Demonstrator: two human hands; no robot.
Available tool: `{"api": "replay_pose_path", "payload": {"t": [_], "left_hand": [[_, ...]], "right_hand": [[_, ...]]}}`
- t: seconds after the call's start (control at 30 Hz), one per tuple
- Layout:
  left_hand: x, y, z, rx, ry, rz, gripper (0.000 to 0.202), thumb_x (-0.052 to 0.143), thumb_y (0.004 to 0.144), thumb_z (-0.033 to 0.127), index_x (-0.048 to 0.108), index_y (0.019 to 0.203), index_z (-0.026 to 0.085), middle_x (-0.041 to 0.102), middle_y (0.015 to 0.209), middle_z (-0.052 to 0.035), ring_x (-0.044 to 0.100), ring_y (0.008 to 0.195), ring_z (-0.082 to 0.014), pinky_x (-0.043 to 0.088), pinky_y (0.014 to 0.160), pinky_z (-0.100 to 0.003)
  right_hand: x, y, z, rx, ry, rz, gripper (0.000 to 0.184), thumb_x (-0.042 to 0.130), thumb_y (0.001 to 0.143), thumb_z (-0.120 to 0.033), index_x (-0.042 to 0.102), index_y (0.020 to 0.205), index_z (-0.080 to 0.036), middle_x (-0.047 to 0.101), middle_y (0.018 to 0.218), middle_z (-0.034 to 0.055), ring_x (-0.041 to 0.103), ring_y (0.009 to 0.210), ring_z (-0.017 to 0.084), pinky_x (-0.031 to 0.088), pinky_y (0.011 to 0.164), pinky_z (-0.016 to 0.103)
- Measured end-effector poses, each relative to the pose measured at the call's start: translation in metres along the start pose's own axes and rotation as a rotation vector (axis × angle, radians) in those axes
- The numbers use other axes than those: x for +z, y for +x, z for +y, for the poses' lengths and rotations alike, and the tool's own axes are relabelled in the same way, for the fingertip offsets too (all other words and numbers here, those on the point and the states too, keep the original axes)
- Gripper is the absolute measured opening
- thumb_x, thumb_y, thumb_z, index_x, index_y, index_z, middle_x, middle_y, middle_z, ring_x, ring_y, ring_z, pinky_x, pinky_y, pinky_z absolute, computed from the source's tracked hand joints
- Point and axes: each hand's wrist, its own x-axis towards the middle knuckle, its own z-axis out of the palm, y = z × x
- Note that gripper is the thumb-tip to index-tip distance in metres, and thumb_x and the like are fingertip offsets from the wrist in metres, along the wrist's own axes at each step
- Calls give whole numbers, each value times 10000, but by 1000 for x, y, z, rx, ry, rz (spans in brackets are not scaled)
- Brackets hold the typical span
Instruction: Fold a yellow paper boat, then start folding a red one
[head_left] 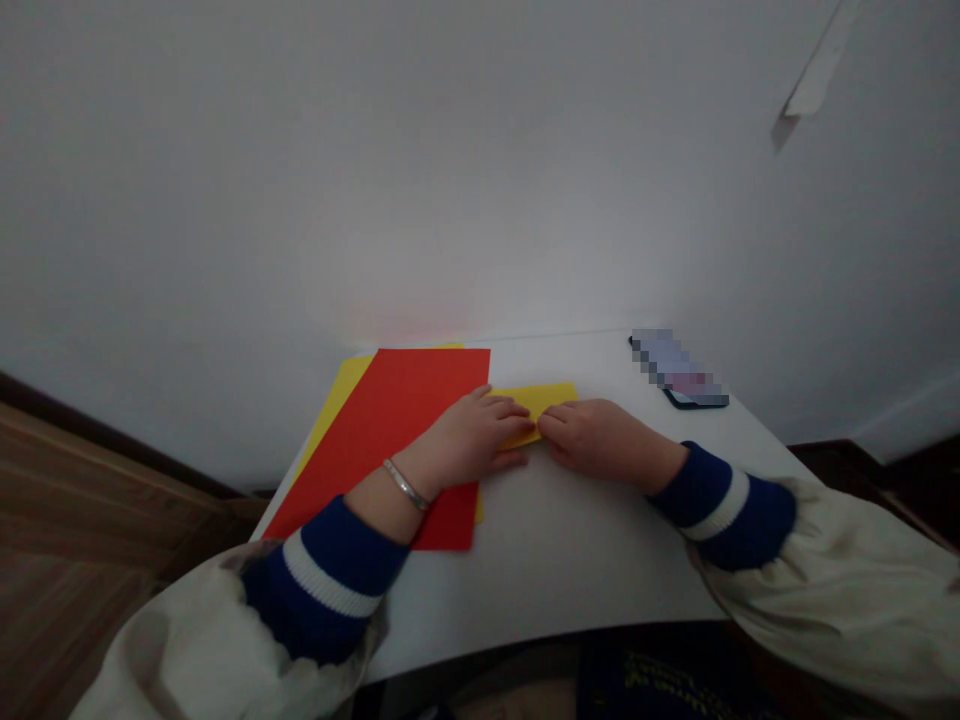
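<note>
A small folded yellow paper [541, 398] lies on the white table [570, 540], near its far edge. My left hand [472, 440] rests on the paper's left part, fingers stretched flat over it. My right hand [592, 435] presses the paper's near edge with its fingertips drawn together. A silver bracelet sits on my left wrist. Both arms wear blue cuffs with a white stripe and cream sleeves.
A red sheet [397, 420] lies on a larger yellow sheet [337, 400] at the left of the table, under my left forearm. A phone [679, 372] lies at the far right corner. A white wall stands right behind the table; wooden floor shows at the left.
</note>
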Motion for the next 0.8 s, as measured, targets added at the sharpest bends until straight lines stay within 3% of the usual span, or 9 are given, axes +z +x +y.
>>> {"api": "replay_pose_path", "payload": {"t": [0.17,0.33,0.8], "left_hand": [[1,5,5,-39,156,201,210,475,947,269,654,864,197,697,866,-17,610,822,-155,397,893,-346],[4,8,13,9,262,413,193,527,914,260,607,756,183,644,733,1,547,675,-144,386,687,-318],[1,4,7,19,295,451,173,544,900,243,595,740,201,604,738,6,478,682,-156,342,633,-304]], "right_hand": [[8,3,-1,4,-50,234,182,437,890,-168,615,925,-146,659,836,78,579,737,174,379,622,293],[8,3,-2,-20,-73,461,168,475,897,-245,616,833,-180,642,747,35,543,659,156,334,587,297],[4,-1,5,138,-35,443,107,514,794,-187,618,771,-190,677,764,27,575,679,155,334,597,286]]}}
